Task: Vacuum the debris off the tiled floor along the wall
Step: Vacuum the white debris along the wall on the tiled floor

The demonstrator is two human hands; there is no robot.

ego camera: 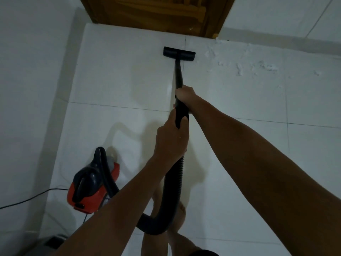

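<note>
A black vacuum wand (178, 74) runs from my hands down to a flat black floor nozzle (178, 52), which rests on the white tiled floor (120, 74) near the wooden door. My right hand (185, 96) grips the wand higher up. Just below it, my left hand (171, 139) grips the wand's handle where the ribbed black hose (173, 183) begins. White crumbly debris (239, 68) lies scattered on the tiles to the right of the nozzle, along the far wall.
The red and black vacuum body (90, 187) sits on the floor at lower left, its cord (27, 200) trailing left. A brown wooden door (156, 12) stands ahead. White walls run along the left and the far right. My bare feet (180, 217) stand beneath the hose loop.
</note>
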